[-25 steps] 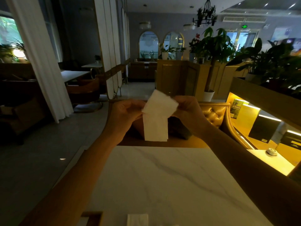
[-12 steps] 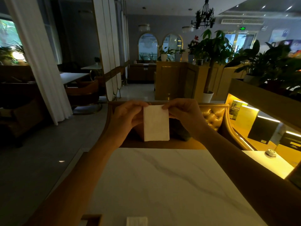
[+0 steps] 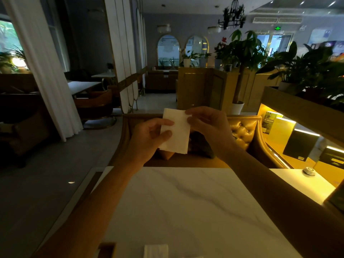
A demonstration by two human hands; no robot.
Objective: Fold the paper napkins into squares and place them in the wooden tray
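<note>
A white paper napkin (image 3: 176, 133), folded into a narrow upright rectangle, is held in the air beyond the far edge of the marble table (image 3: 186, 211). My left hand (image 3: 149, 138) pinches its left edge between thumb and fingers. My right hand (image 3: 206, 125) pinches its upper right corner. At the bottom edge of the view lies another white napkin (image 3: 156, 251), and beside it on the left a corner of the wooden tray (image 3: 107, 249) shows; the remainder of the tray is out of frame.
A tufted gold bench (image 3: 242, 131) stands behind the table. To the right is a lit shelf with dark boxes (image 3: 299, 144) and a small round white device (image 3: 309, 170) on a side ledge. Plants, curtains and other tables fill the room behind.
The napkin's raised upper flap has been folded down flat. The napkin has tilted slightly and my left hand has slid down to its left edge.
</note>
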